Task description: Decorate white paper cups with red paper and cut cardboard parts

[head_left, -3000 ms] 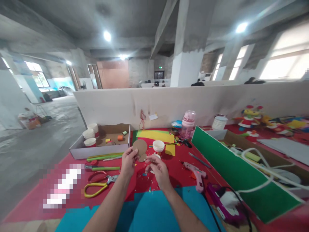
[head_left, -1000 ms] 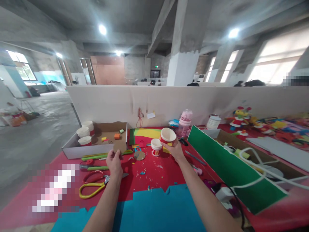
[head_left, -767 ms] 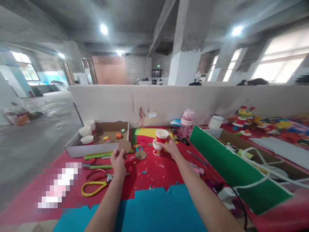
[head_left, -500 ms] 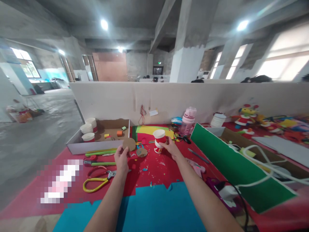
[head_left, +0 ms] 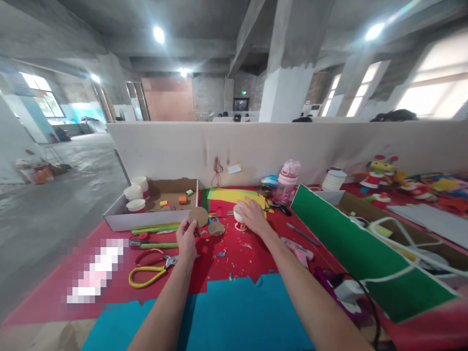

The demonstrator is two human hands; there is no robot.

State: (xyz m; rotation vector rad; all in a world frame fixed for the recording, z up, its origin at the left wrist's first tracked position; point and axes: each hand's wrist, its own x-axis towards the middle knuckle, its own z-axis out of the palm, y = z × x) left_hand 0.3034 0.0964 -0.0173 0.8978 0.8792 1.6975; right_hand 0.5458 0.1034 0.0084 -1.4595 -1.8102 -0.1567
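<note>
My left hand (head_left: pixel 187 237) pinches the lower left edge of a round brown cardboard disc (head_left: pixel 198 217). A second cardboard disc (head_left: pixel 217 229) lies on the red tabletop just right of it. Red-and-white paper cups (head_left: pixel 240 223) stand on the table in front of me, with several white rims close together at the top. My right hand (head_left: pixel 253 214) is beside and over the cups' upper right side, its fingers stretched out and partly hiding them; whether it touches them is unclear. Yellow-and-red-handled scissors (head_left: pixel 155 268) lie left of my left forearm.
An open box (head_left: pixel 149 222) with paper cups and small coloured rolls is at the left. A green-sided box (head_left: pixel 351 253) holds cables at the right. Blue sheets (head_left: pixel 241 312) lie nearest me. A pink bottle (head_left: pixel 287 181) and a white partition (head_left: pixel 168 151) are behind.
My right hand has let go of the upper cup and opened out. That cup no longer stands high over the lower one; the cups now sit closer together. My left hand still holds the disc.
</note>
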